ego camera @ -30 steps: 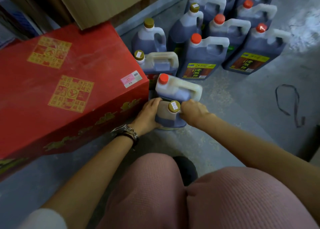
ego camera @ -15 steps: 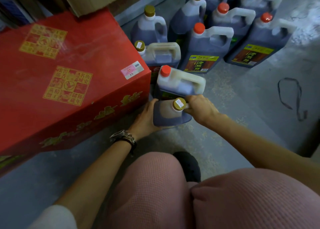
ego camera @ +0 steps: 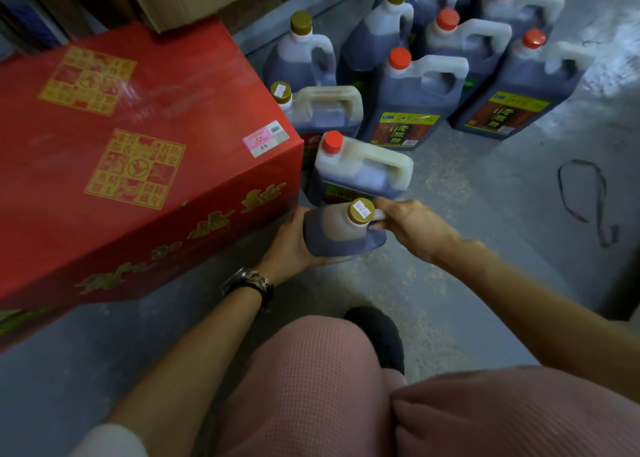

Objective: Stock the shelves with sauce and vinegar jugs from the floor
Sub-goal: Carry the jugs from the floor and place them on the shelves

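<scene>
The handle of the gold-capped jug is gripped by the right hand, with the fingers curled round it just beside the cap. The jug's dark body is cupped from the left and underneath by the left hand, whose fingers are curled beneath it. The jug is held tilted, cap toward the camera, low over the floor beside the near corner of the red carton. Whether its base touches the floor cannot be told.

The likeliest trouble is judged to lie in the liquid. If the jug is swung upright quickly, the weight would shift, and the handle could be twisted out of the one hand once the supporting palm is taken away. If the cap is not tightly sealed, sauce could be spilled while the jug is tipped; the seal cannot be checked from here.

The red-capped jug stands just behind and could be knocked into the other jugs crowded beyond it. The left knuckles could be scraped against the carton's corner. A black cord lies looped on the floor well to the right and could be caught underfoot when the load is carried away.
</scene>
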